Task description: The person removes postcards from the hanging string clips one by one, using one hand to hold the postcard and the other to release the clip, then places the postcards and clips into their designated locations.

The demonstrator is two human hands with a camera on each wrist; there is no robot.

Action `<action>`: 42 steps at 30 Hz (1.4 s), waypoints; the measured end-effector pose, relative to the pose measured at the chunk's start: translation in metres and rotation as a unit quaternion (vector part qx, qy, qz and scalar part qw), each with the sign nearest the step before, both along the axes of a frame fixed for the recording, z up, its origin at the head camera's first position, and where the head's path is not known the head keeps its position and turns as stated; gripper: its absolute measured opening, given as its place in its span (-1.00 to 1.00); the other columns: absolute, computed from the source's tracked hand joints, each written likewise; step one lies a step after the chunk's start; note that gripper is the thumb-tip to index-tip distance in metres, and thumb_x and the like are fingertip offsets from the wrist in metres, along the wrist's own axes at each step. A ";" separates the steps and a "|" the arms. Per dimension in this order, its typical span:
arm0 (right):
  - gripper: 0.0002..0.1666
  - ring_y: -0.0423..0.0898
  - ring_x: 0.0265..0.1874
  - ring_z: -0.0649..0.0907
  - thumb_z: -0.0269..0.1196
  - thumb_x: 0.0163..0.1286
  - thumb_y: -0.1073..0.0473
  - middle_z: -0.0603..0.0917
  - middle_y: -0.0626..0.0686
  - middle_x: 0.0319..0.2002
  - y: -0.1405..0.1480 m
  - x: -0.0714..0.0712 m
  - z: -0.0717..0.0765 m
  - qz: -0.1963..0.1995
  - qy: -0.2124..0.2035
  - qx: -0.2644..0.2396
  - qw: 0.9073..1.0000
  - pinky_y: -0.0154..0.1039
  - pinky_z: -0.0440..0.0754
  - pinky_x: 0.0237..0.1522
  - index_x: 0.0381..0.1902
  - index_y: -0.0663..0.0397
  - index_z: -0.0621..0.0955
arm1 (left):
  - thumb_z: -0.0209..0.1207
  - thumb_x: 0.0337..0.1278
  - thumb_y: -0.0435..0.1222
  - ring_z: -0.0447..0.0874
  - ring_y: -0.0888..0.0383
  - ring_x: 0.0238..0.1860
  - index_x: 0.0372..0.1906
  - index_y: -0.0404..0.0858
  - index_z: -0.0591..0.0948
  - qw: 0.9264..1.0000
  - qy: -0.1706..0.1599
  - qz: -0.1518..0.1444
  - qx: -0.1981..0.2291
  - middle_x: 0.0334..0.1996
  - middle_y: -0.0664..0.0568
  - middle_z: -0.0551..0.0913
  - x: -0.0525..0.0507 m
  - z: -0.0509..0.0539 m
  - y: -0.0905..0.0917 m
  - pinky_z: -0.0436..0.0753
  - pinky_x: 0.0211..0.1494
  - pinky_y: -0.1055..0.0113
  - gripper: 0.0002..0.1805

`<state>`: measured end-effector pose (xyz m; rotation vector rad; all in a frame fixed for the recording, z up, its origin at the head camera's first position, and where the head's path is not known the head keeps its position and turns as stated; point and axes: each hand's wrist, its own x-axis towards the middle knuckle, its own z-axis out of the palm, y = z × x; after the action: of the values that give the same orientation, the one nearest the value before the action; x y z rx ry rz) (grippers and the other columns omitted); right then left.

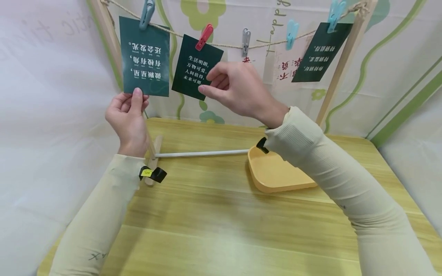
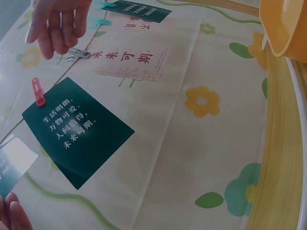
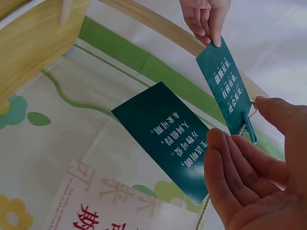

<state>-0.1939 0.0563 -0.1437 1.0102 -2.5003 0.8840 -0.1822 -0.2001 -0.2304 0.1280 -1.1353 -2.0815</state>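
Note:
At the left end of the string, a dark green card with white writing hangs upside down from a blue-grey clothespin. My left hand pinches this card's lower edge between thumb and fingers. Beside it a second green card hangs tilted from a red clothespin. My right hand is in front of that card's right edge, fingers loosely bent, and in the right wrist view its palm holds nothing. It partly hides a pale card under a grey clothespin.
Light blue clothespins hold another pale card and a green card at the right. The string runs between wooden posts. A yellow tray and a white rod are on the wooden table.

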 end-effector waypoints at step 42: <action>-0.45 -0.26 0.08 0.59 0.25 0.56 -0.17 0.68 -0.02 0.17 -0.067 -0.019 0.059 -0.077 0.038 0.030 0.996 -0.59 0.55 0.18 0.32 0.00 0.60 | 0.41 0.25 -0.43 0.79 0.13 -0.33 -0.27 -0.34 0.69 0.999 0.044 0.002 0.010 -0.37 -0.08 0.77 -0.001 -0.018 0.008 0.75 -0.19 0.41 -0.91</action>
<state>-0.2125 -0.0105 -0.0848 0.8383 -2.5147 0.7158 -0.1835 -0.1917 -0.2483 0.0489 -1.0603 -2.0749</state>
